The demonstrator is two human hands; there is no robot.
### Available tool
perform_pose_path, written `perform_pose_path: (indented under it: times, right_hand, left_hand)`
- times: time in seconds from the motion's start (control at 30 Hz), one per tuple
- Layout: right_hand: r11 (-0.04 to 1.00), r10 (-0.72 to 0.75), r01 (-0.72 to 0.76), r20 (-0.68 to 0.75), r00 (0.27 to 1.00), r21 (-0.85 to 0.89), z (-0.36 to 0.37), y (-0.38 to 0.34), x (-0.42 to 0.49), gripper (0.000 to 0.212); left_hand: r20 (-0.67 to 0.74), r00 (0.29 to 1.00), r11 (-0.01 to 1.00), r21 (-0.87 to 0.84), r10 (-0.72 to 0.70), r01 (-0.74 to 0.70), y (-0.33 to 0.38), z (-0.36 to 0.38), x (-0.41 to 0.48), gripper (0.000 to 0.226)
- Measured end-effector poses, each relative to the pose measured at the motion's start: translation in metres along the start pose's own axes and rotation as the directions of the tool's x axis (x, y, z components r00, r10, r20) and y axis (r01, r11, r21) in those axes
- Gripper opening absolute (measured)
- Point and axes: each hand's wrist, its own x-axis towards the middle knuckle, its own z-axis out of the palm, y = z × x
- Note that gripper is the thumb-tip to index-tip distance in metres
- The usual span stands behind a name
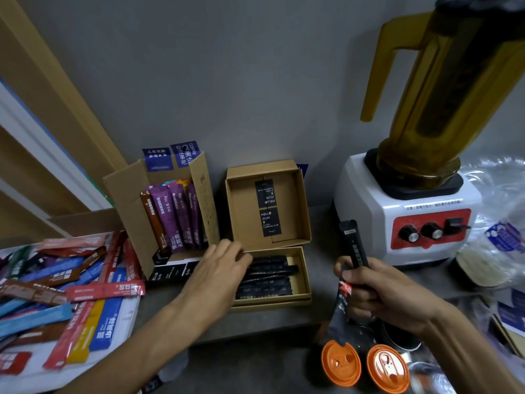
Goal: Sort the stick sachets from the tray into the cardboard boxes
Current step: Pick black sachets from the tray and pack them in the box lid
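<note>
A white tray (pixel 125 317) at the left holds several red, blue, brown and yellow stick sachets (pixel 105 291). Behind it an open cardboard box (pixel 127 200) stands tilted, with purple and brown sachets (pixel 173 220) upright inside. Beside it a flat cardboard box (pixel 304 277) with its lid (pixel 267 206) raised holds several black sachets (pixel 270 277) lying flat. My left hand (pixel 218 265) reaches into this flat box, fingers resting on the black sachets. My right hand (pixel 377 291) grips a bunch of black stick sachets (pixel 355 248), one sticking up.
A white blender (pixel 409 220) with an amber jug (pixel 443 89) stands at the back right, clear plastic wrap (pixel 500 194) beside it. Two orange lids (pixel 341 362) lie at the front edge. The wall is close behind the boxes.
</note>
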Motion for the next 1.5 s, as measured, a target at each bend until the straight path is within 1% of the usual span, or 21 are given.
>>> perform_pose_path:
  times: [0.07,0.2,0.27,0.33,0.43,0.5,0.53,0.6,0.67,0.77,0.8,0.9,1.0,1.03,1.07,1.17,1.23,1.3,1.37,1.4,1.5]
  right_hand:
    - [0.999,-0.002,0.002,-0.003,1.000,-0.039,0.000,0.001,0.002,0.016]
    - [0.989,0.017,-0.016,0.003,1.000,-0.144,0.001,0.004,0.009,0.015]
    - [0.982,0.021,-0.023,-0.009,1.000,-0.185,0.003,0.003,0.011,0.017]
    - [0.972,0.014,-0.019,-0.022,1.000,-0.232,0.007,0.001,0.012,0.020]
    - [0.952,0.003,-0.008,-0.016,1.000,-0.305,0.010,-0.002,0.012,0.022]
    - [0.949,0.005,-0.006,-0.004,1.000,-0.315,0.011,-0.004,0.012,0.018]
    - [0.948,0.009,-0.007,0.005,1.000,-0.318,0.012,-0.005,0.012,0.015]
    - [0.946,0.033,-0.017,0.043,0.999,-0.324,0.017,-0.006,0.014,0.011]
    - [0.947,0.060,-0.025,0.099,0.993,-0.321,0.022,-0.006,0.018,0.009]
    - [0.945,0.087,-0.036,0.144,0.986,-0.326,0.029,-0.004,0.026,0.022]
    - [0.944,0.091,-0.036,0.155,0.984,-0.329,0.031,-0.004,0.028,0.025]
    - [0.942,0.084,-0.030,0.150,0.985,-0.334,0.029,-0.004,0.028,0.023]
    - [0.949,0.071,-0.032,0.112,0.991,-0.314,0.020,-0.001,0.025,0.019]
    - [0.946,0.067,-0.032,0.099,0.993,-0.324,0.018,0.001,0.023,0.018]
    - [0.941,0.061,-0.031,0.079,0.995,-0.337,0.015,0.003,0.022,0.017]
    - [0.945,0.014,-0.018,-0.015,1.000,-0.325,0.009,0.009,0.018,0.015]
    - [0.948,-0.009,-0.011,-0.062,0.998,-0.318,0.008,0.010,0.016,0.019]
    - [0.938,-0.014,-0.022,-0.103,0.995,-0.347,0.009,0.008,0.014,0.024]
    - [0.927,-0.042,-0.021,-0.158,0.987,-0.374,0.011,0.006,0.014,0.023]
    - [0.922,-0.067,-0.010,-0.186,0.980,-0.386,0.012,0.005,0.014,0.022]
    - [0.918,-0.125,0.016,-0.253,0.959,-0.396,0.014,0.004,0.013,0.020]
  left_hand:
    - [0.058,0.998,0.998,-0.055,-0.016,0.019,0.000,-0.005,0.003,0.049]
    - [-0.002,1.000,0.992,-0.125,0.019,-0.019,0.012,-0.003,0.017,0.040]
    - [0.048,0.998,0.992,-0.125,0.041,-0.035,0.011,0.002,0.017,0.037]
    - [0.037,0.997,0.991,-0.115,0.071,-0.066,0.003,0.009,0.014,0.030]
    - [0.062,0.998,0.993,-0.117,0.029,-0.022,-0.005,0.009,0.009,0.028]
    - [0.098,0.995,0.971,-0.236,-0.015,0.038,-0.002,-0.003,0.009,0.032]
    - [0.057,0.997,0.944,-0.324,-0.042,0.058,0.003,-0.014,0.012,0.033]
    - [-0.034,0.994,0.836,-0.544,-0.105,0.069,0.016,-0.038,0.020,0.034]
    - [-0.048,0.995,0.697,-0.716,-0.091,0.029,0.029,-0.058,0.030,0.035]
    - [-0.044,0.999,0.627,-0.779,-0.031,-0.015,0.039,-0.071,0.039,0.013]
    - [-0.035,0.999,0.570,-0.821,-0.040,-0.006,0.039,-0.070,0.039,0.008]
    - [0.048,0.989,0.313,-0.946,-0.137,0.089,0.030,-0.065,0.032,0.007]
    - [0.107,0.950,0.175,-0.971,-0.292,0.163,0.017,-0.063,0.021,0.009]
    - [0.081,0.934,0.194,-0.968,-0.349,0.157,0.012,-0.062,0.019,0.009]
    - [0.030,0.918,0.254,-0.957,-0.396,0.141,0.008,-0.061,0.017,0.007]
    - [-0.167,0.890,0.510,-0.856,-0.424,0.083,-0.001,-0.059,0.015,0.006]
    - [-0.253,0.926,0.739,-0.672,-0.280,0.040,-0.001,-0.055,0.015,0.012]
    - [-0.209,0.973,0.906,-0.424,-0.096,-0.001,0.006,-0.047,0.019,0.020]
    - [-0.100,0.995,0.969,-0.246,-0.018,-0.007,0.017,-0.033,0.024,0.024]
    - [-0.055,0.998,0.974,-0.227,-0.022,0.009,0.020,-0.024,0.027,0.025]
    - [0.081,0.994,0.941,-0.322,-0.079,0.101,0.027,-0.002,0.039,0.027]
